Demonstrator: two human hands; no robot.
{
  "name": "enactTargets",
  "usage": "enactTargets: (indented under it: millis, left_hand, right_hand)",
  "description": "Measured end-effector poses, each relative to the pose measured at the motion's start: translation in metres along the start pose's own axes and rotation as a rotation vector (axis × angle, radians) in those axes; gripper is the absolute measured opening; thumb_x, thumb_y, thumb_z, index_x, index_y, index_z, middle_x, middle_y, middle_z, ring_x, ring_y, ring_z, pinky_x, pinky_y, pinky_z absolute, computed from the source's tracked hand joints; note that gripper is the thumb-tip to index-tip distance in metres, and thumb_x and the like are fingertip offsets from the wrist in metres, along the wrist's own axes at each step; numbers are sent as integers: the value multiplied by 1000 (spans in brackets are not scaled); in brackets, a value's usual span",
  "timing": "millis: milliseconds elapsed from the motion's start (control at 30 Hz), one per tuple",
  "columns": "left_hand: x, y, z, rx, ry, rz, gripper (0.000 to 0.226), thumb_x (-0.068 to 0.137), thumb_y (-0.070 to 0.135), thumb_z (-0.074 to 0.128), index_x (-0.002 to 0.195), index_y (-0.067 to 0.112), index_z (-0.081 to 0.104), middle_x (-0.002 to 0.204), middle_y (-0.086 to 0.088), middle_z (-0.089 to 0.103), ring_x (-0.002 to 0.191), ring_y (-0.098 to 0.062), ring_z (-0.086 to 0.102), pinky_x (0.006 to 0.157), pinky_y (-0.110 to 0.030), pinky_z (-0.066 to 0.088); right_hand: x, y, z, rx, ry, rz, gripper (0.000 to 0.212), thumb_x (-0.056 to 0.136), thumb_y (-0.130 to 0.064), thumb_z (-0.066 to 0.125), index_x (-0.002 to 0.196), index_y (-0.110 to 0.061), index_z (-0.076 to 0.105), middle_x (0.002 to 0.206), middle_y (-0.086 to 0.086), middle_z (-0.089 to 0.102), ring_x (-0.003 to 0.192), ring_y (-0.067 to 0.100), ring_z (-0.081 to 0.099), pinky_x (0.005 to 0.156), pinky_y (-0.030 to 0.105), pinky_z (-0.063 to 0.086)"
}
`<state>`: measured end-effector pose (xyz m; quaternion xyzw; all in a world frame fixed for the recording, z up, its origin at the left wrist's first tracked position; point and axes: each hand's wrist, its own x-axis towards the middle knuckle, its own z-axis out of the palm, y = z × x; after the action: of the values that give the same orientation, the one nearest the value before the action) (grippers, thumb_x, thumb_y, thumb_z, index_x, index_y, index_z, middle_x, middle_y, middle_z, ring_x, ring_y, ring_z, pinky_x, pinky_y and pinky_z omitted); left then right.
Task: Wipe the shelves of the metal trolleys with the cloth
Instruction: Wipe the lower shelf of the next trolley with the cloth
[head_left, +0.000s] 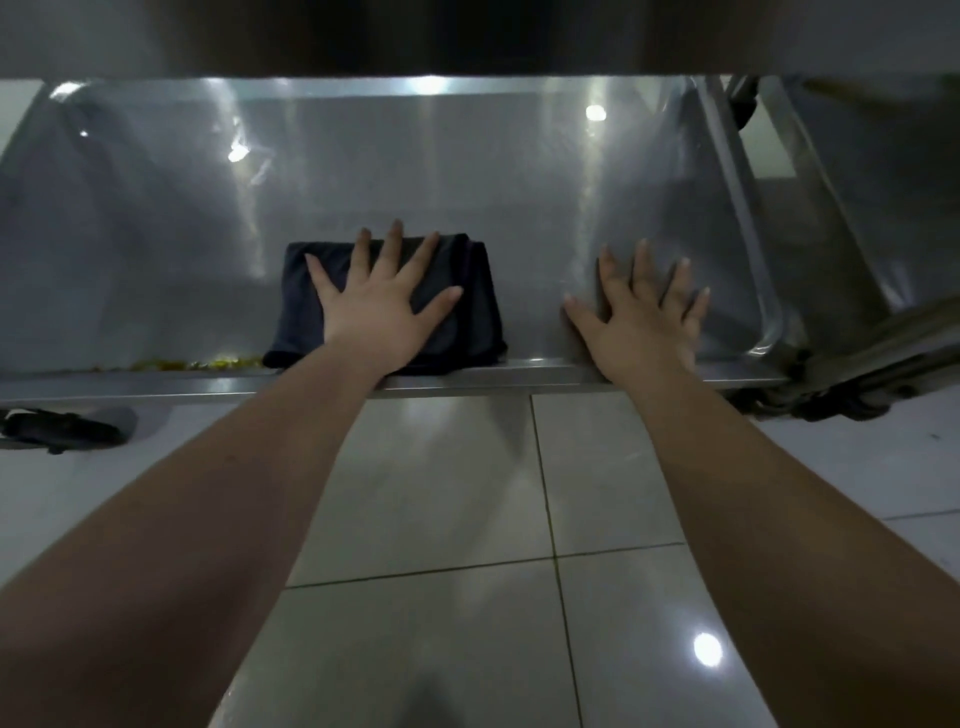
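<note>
A folded dark cloth (478, 306) lies on the lower shelf (156, 234) of a metal trolley, close to its front rim. My left hand (382, 306) presses flat on the cloth with fingers spread and straight. To its right, my right hand (641, 317) rests flat on the bare steel of the same shelf, fingers spread, apart from the cloth. The shelf above (467, 36) overhangs the top of the view.
Yellowish crumbs (192, 364) lie along the shelf's front rim to the left of the cloth. A dark object (62, 426) sits on the tiled floor (441, 493) at the left. A trolley leg and caster (831, 400) stand at the right.
</note>
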<state>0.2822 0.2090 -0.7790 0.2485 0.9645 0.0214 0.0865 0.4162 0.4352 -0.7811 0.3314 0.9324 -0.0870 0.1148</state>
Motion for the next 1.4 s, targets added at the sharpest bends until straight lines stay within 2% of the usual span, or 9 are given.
enactTargets:
  millis: [100,167,267,367,467,800,1000,1167,1400]
  left_hand:
    - [1,6,-2,8,-10,26,64,91,77,10,150,58,-5,167,2,-9,152,-28,-12,110,-73,-11]
    - [0,9,-2,-10,30,37,64,92,76,11,151,57,-3,167,-1,-9,152,-29,-12,111,-72,-11]
    - [-8,13,2,7,82,-66,68,90,78,10,152,54,-2,166,-5,-14,150,-33,-17,110,-73,-11]
    - [-18,15,4,-46,-38,-212,77,80,89,6,148,58,-13,162,-6,-27,144,-44,-28,103,-80,-14]
    - [-14,10,3,-50,-63,-198,85,72,95,6,146,60,-15,162,-5,-28,144,-47,-27,99,-82,-12]
    - [59,-13,-21,-90,-92,-118,84,74,95,15,148,61,-6,165,-2,-20,146,-45,-23,104,-80,-8]
    - [10,-30,-12,-105,-104,-133,82,76,94,14,148,60,-8,164,-2,-22,146,-42,-25,103,-80,-12]
    - [-36,-62,-3,-33,-134,-171,83,72,95,13,145,63,-12,162,4,-26,147,-39,-25,104,-79,-9]
    - [-13,-111,-21,-64,-148,-268,91,63,100,12,143,66,-12,163,6,-24,148,-39,-22,106,-79,-5]
  right_hand:
    - [-4,-20,-3,-14,45,-8,66,96,-68,17,154,-45,-6,163,-4,-22,145,38,-29,110,67,-18]
    - [-7,-51,-5,87,114,-131,62,102,-56,22,155,-41,-4,163,-2,-22,146,35,-28,113,59,-16]
    - [-10,-97,1,273,88,-247,56,105,-46,19,157,-35,-1,165,-4,-13,149,27,-22,120,49,-12]
    - [-6,-103,14,173,101,-238,53,106,-45,13,157,-35,2,166,-7,-1,151,26,-12,120,52,-9]
    - [-6,-102,19,130,115,-237,53,106,-46,11,157,-38,1,166,-10,3,152,27,-9,120,52,-10]
    - [-5,-107,20,35,96,-195,54,103,-50,4,156,-40,-5,165,-12,-7,151,25,-12,119,53,-11]
    - [-5,-111,19,12,106,-183,53,105,-45,5,157,-38,-1,165,-12,-7,152,24,-11,119,53,-9]
    - [-5,-108,19,-28,89,-190,66,97,-66,13,156,-41,-1,165,-11,-8,151,27,-12,118,55,-11]
    - [-12,-112,16,-97,50,-218,77,86,-82,12,152,-50,-8,165,-6,-15,150,34,-16,115,63,-12]
